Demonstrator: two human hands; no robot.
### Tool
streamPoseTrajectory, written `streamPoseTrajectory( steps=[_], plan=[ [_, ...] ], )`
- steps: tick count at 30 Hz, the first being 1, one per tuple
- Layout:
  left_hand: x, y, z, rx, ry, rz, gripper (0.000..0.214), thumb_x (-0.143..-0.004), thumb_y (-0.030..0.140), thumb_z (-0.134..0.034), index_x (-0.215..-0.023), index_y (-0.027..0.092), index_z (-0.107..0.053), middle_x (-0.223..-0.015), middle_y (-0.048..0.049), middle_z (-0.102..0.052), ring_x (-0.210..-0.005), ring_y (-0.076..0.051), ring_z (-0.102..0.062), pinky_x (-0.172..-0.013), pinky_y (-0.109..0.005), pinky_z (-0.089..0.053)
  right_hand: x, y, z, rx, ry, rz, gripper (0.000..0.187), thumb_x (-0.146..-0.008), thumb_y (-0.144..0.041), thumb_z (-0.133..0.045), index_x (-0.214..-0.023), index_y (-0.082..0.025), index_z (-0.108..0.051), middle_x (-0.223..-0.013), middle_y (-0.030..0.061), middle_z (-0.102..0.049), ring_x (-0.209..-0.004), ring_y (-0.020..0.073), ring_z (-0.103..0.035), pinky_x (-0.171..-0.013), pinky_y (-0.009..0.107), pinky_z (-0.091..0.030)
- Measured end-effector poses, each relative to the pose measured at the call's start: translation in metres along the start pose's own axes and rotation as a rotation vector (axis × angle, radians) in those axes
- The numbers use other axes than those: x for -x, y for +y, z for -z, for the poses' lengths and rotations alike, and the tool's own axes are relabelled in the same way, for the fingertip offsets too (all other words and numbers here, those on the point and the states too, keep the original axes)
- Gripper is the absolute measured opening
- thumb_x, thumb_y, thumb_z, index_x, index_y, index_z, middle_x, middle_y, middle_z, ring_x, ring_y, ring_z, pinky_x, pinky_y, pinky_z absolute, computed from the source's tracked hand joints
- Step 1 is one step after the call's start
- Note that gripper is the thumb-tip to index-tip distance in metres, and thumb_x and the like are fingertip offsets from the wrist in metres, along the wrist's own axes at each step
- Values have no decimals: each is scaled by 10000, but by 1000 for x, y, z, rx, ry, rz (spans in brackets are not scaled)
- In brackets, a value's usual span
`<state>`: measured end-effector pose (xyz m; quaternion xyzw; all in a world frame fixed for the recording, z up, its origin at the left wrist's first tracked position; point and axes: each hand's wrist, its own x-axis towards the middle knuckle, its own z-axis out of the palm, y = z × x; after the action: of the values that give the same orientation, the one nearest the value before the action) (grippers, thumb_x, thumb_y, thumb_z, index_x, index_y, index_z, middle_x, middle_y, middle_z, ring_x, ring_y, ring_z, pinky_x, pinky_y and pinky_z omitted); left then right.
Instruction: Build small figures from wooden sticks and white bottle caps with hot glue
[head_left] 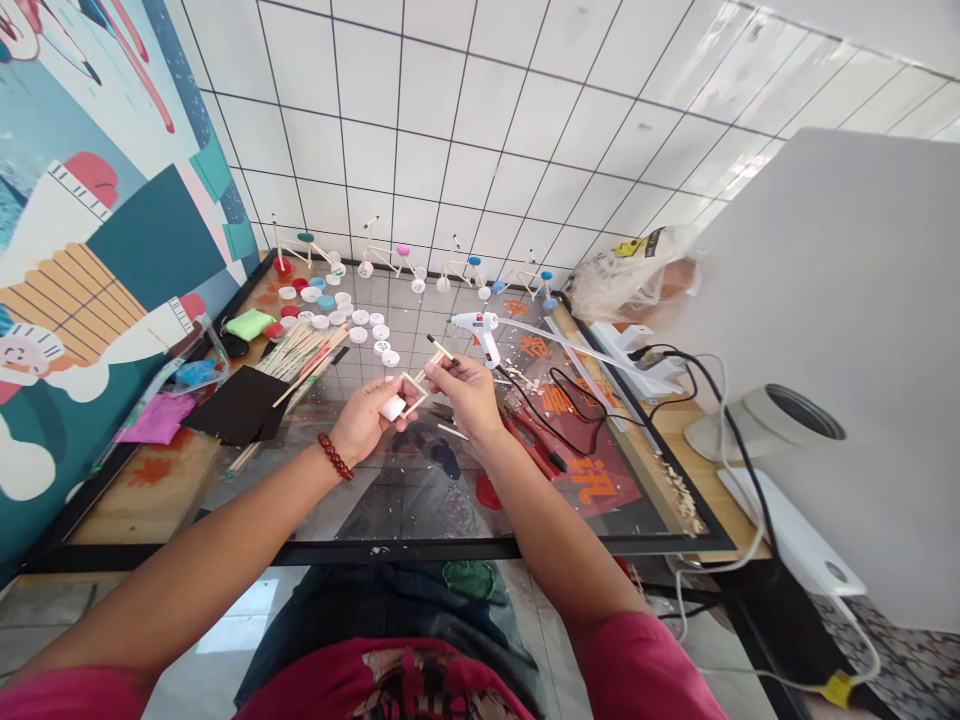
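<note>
Between my hands is a small model bicycle frame point(415, 394) built from thin wooden sticks. My left hand point(364, 418) is closed on its left end, where a white bottle cap point(392, 407) is attached or held; I cannot tell which. The fingers of my right hand point(469, 398) pinch the frame's other end, near a short stick with a black tip point(442, 349). Just beyond my right hand, a white glue gun point(480, 330) rests on the glass tabletop point(330, 500). Red-handled pliers point(532, 445) lie partly hidden beside my right forearm.
Several stick-and-cap model bicycles point(390, 258) stand along the tiled wall. Loose bottle caps point(358, 334), wooden sticks point(300, 350) and black sheets point(244, 403) lie at left. A black cord point(592, 410) loops at right toward a power strip point(637, 360). A plastic bag point(637, 280) sits back right.
</note>
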<state>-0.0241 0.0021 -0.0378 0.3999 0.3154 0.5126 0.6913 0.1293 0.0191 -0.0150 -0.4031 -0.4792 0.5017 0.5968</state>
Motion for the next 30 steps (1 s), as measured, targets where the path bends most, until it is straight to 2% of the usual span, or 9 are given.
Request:
streamPoseTrajectory(
  steps=[15,30],
  plan=[
    [0,2,-2,33,0,40,282,-791,376,-737,-777,101,-677,-764,-41,-610,-587,-137,-633,-428,-213,-450,-4,12,4,-46,-37,-18,267,-641,-397,-827,-667,-184,-668,-605,-33,-582,-551,96,-486,-566,237,-419],
    [-3,-1,-1,40,11,19,305,-747,399,-779,-758,107,-695,-767,-39,-628,-590,-141,-642,-434,-209,-461,-5,13,3,-76,-40,-14,241,-637,-372,-823,-647,-192,-663,-626,-35,-575,-566,94,-456,-581,243,-397]
  ],
)
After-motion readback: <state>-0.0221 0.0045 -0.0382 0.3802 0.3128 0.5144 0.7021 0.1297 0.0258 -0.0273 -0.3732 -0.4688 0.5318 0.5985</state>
